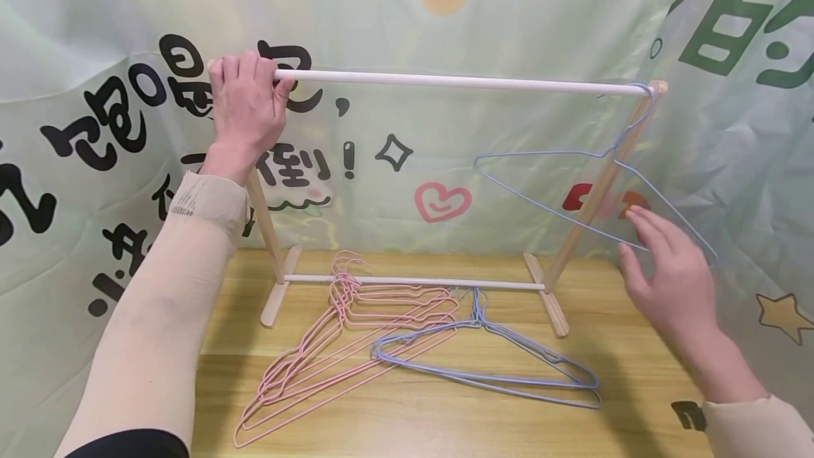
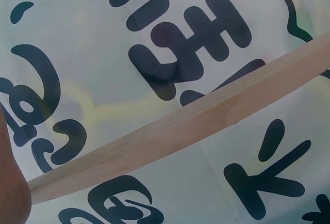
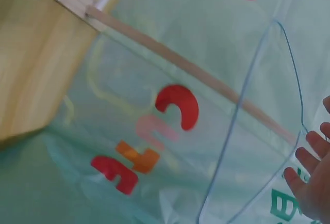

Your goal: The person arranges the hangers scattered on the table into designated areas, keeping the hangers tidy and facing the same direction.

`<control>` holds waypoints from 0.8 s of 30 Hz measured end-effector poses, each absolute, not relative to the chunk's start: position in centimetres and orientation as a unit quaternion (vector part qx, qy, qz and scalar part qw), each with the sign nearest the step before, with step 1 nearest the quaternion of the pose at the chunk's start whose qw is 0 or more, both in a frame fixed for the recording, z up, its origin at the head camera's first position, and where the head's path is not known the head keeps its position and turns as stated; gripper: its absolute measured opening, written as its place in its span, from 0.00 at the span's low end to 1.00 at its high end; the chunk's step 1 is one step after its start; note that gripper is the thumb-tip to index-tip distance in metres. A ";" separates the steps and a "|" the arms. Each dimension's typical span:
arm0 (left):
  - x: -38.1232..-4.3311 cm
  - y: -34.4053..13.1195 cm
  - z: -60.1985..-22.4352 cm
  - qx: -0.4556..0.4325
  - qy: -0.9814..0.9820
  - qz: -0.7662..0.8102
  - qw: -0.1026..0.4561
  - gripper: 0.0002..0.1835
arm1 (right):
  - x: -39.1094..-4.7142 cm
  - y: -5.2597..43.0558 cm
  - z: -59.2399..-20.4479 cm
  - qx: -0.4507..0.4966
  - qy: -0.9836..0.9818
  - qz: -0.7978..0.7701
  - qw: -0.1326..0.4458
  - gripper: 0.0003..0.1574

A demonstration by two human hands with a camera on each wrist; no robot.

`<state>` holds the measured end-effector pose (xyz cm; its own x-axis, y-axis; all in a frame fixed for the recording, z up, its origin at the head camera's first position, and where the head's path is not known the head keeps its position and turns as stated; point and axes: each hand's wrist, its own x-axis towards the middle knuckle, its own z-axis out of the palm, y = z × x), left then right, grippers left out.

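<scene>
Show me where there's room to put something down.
Bare table shows in front of the blue hangers and outside the right wooden foot. You might reach between the upper bar and lower bar, left of the hanging hanger. It's crowded where pink hangers overlap the blue.

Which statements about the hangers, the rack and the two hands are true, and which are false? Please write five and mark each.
1. The left grip holds the left end of the white top bar. True.
2. A pink hanger hangs from the top bar. False: a blue hanger hangs there, near the right end.
3. The pink hangers lie together on the wooden table, left of the lower blue hangers in the head view. True.
4. The right grip pinches a pink hanger. False: it is open beside the hanging blue hanger.
5. The right post is painted blue. False: it has the colour of light wood.
</scene>
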<state>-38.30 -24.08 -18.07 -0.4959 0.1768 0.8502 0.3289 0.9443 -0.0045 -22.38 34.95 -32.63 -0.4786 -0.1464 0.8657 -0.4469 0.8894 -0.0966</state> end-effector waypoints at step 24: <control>-38.3 -24.1 -18.1 -0.146 -0.858 -0.083 0.485 0.29 | -22.1 30.1 -44.8 0.293 -0.890 0.174 0.304 0.38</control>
<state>-38.25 -24.05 -18.14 -0.4875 0.1702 0.8563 0.3311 0.9436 0.0010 -22.12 30.13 -44.78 -0.6431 -0.4162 0.6428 -0.6277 0.7673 -0.1312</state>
